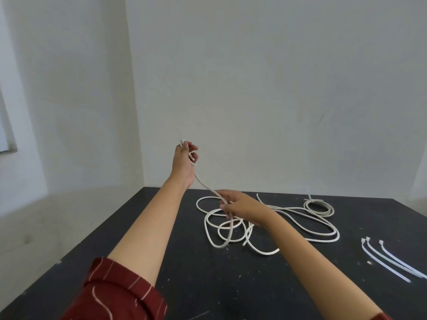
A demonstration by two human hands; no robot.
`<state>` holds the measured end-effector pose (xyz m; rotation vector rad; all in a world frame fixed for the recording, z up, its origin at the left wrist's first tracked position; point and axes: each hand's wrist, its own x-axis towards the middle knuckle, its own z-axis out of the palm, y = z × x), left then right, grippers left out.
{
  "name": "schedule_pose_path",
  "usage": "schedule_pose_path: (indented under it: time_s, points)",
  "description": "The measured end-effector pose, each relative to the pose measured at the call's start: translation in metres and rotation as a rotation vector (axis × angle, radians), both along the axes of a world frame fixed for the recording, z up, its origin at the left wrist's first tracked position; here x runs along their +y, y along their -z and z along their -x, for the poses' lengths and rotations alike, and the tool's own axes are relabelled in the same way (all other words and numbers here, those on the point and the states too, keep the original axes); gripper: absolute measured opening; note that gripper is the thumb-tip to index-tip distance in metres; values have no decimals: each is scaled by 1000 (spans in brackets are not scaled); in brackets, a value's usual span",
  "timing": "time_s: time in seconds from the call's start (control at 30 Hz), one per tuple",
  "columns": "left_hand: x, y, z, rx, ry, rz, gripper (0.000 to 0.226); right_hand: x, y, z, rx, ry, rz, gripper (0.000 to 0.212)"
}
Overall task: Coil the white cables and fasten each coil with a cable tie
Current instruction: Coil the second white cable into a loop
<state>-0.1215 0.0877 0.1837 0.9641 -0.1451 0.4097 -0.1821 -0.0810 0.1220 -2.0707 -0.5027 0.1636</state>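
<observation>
My left hand is raised above the table's far edge and grips the end of a loose white cable, with a small loop of it in the fingers. The cable runs down to my right hand, whose fingers curl round it just above the table. Below that hand the rest of the white cable lies in tangled loops on the black table. A finished coil with a cable tie round it lies at the far right. Three white cable ties lie at the right edge.
Another stretch of white cable sweeps from the tangle toward the finished coil. A white wall stands close behind the table. My dark red striped sleeve is at the lower left.
</observation>
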Motion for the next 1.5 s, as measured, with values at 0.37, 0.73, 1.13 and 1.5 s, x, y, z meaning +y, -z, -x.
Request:
schedule_pose_path:
  time_s: [0.37, 0.73, 1.13, 1.5]
  points:
    - [-3, 34, 15, 65, 97, -491, 22, -5, -17, -7, -607, 361, 211, 27]
    - [-4, 54, 28, 184, 423, -738, 23, -21, -32, -16, -562, 241, 365, 29]
    - [-10, 51, 34, 134, 517, -937, 25, -28, -26, -8, -510, 207, 146, 28]
    - [-11, 44, 38, 242, 575, -770, 30, -37, -29, -13, -466, 188, 12, 15]
